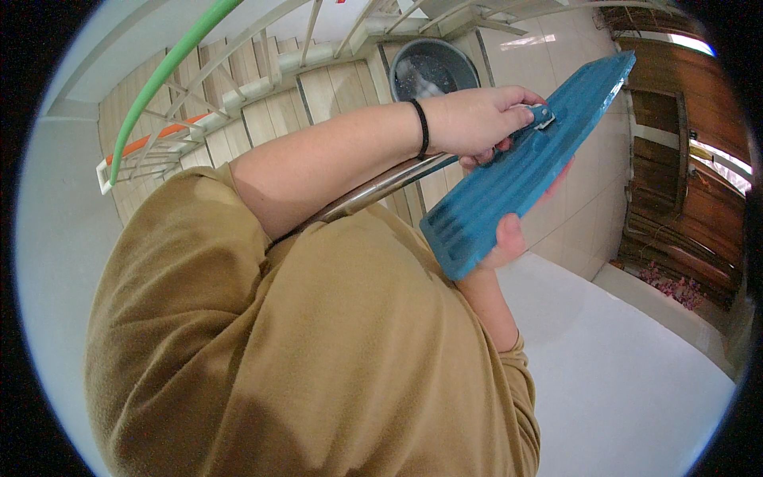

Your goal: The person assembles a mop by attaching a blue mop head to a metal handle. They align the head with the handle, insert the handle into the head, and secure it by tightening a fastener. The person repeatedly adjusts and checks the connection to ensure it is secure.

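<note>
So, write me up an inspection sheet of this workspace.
Surface: pale tiled floor, plank-patterned steps.
Job's things: ribbed blue panel, tilted; metal pole leading toward it.
Clutter: grey basin, whitish patches inside.
Hands: left hand closed on a blue fitting at the panel; right hand holding the panel, partly hidden behind it.
Cables: nothing seen.
Surroundings: green handrail at left, brown woodwork and pinkish plant at right.

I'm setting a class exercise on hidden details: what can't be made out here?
In the head view:
Right hand: fingers mostly hidden behind the blue flat mop head.
Mop head: far side turned away.
Metal pole: one end lost between left arm and tan shirt.
Grey bucket: white matter inside too indistinct to identify.
</note>
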Action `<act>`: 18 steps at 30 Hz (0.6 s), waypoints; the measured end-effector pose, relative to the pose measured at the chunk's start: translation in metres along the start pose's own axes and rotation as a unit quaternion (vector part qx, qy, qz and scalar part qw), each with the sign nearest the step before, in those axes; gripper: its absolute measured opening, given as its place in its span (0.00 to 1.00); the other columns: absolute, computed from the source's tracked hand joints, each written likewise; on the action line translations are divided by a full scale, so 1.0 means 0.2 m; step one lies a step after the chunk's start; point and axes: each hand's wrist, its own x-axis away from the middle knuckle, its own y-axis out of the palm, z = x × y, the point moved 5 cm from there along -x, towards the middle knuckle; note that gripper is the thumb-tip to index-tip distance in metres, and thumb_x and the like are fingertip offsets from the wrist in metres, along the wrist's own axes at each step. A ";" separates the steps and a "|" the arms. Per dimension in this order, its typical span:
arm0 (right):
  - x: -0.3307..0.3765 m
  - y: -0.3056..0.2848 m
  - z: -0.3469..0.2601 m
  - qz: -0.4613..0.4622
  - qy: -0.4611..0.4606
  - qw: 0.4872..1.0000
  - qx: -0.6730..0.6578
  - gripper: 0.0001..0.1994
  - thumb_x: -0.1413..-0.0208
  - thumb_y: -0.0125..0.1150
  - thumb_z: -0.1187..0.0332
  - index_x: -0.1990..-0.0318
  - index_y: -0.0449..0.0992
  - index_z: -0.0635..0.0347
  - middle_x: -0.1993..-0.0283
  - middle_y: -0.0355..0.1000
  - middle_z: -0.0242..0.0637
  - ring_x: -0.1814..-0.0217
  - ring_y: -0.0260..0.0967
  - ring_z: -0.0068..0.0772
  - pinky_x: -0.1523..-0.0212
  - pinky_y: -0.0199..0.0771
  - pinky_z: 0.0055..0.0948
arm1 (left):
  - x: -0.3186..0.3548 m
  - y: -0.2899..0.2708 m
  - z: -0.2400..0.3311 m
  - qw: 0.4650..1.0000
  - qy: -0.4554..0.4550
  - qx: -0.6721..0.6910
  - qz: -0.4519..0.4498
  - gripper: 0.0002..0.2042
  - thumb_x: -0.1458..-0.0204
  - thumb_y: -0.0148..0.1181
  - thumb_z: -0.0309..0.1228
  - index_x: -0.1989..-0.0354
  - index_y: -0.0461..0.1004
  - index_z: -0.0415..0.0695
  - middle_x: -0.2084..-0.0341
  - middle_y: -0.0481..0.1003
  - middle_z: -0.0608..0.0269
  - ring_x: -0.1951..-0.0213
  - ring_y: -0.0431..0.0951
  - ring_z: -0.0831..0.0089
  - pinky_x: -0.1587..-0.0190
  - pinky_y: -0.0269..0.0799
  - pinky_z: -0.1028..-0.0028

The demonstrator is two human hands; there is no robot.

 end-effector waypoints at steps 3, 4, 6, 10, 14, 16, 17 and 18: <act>0.01 0.00 0.00 0.013 0.007 1.000 0.005 0.56 0.69 0.62 0.44 0.34 0.34 0.51 0.36 0.44 0.38 0.42 0.51 0.37 0.47 0.58 0.36 | -0.02 0.00 -0.02 1.000 0.010 0.000 -0.004 0.18 0.41 0.37 0.39 0.42 0.57 0.57 0.82 0.60 0.71 0.86 0.59 0.85 0.87 0.57 0.84; 0.00 0.02 -0.01 0.017 -0.001 1.000 0.000 0.56 0.69 0.62 0.44 0.34 0.34 0.51 0.37 0.44 0.37 0.44 0.52 0.36 0.47 0.58 0.35 | -0.01 0.00 -0.01 1.000 0.010 -0.010 0.002 0.18 0.41 0.37 0.39 0.42 0.57 0.57 0.82 0.60 0.71 0.86 0.59 0.85 0.87 0.57 0.84; 0.00 0.02 0.00 0.017 -0.008 1.000 -0.006 0.56 0.69 0.62 0.44 0.34 0.33 0.51 0.38 0.45 0.37 0.45 0.53 0.35 0.49 0.59 0.34 | -0.01 0.00 0.00 1.000 0.010 -0.018 0.008 0.18 0.41 0.38 0.39 0.42 0.57 0.57 0.81 0.60 0.71 0.86 0.59 0.85 0.87 0.58 0.84; 0.03 0.00 0.03 0.011 0.031 0.999 -0.006 0.55 0.68 0.62 0.44 0.34 0.33 0.49 0.39 0.46 0.36 0.48 0.54 0.34 0.53 0.60 0.32 | -0.01 0.02 -0.03 1.000 0.000 -0.024 0.006 0.18 0.41 0.38 0.39 0.42 0.57 0.58 0.81 0.61 0.71 0.86 0.60 0.84 0.86 0.59 0.84; 0.02 -0.03 0.06 -0.003 0.087 0.996 -0.023 0.56 0.69 0.61 0.43 0.34 0.33 0.47 0.40 0.48 0.36 0.48 0.55 0.34 0.54 0.62 0.32 | -0.01 -0.01 0.00 0.998 0.005 -0.066 0.002 0.19 0.41 0.37 0.37 0.41 0.55 0.52 0.76 0.64 0.64 0.83 0.65 0.78 0.83 0.66 0.77; 0.01 -0.02 0.01 -0.003 0.077 0.997 -0.009 0.56 0.70 0.61 0.43 0.34 0.33 0.47 0.40 0.48 0.37 0.47 0.55 0.35 0.54 0.63 0.34 | 0.00 -0.01 0.00 0.998 -0.004 -0.056 -0.002 0.19 0.41 0.37 0.37 0.40 0.55 0.52 0.76 0.64 0.64 0.83 0.65 0.78 0.83 0.66 0.78; -0.01 -0.01 -0.01 -0.003 0.065 0.998 0.001 0.57 0.70 0.61 0.43 0.34 0.33 0.47 0.40 0.48 0.37 0.46 0.54 0.36 0.53 0.63 0.34 | 0.00 -0.02 0.00 0.999 -0.008 -0.052 0.000 0.19 0.41 0.37 0.37 0.40 0.55 0.53 0.76 0.64 0.64 0.83 0.65 0.78 0.83 0.66 0.78; -0.01 -0.02 0.00 -0.010 0.070 0.997 0.010 0.57 0.71 0.62 0.43 0.34 0.33 0.47 0.40 0.47 0.37 0.46 0.54 0.37 0.53 0.64 0.35 | 0.00 -0.03 -0.01 0.999 -0.011 -0.041 0.007 0.19 0.41 0.37 0.38 0.40 0.55 0.55 0.78 0.63 0.66 0.84 0.63 0.81 0.85 0.63 0.80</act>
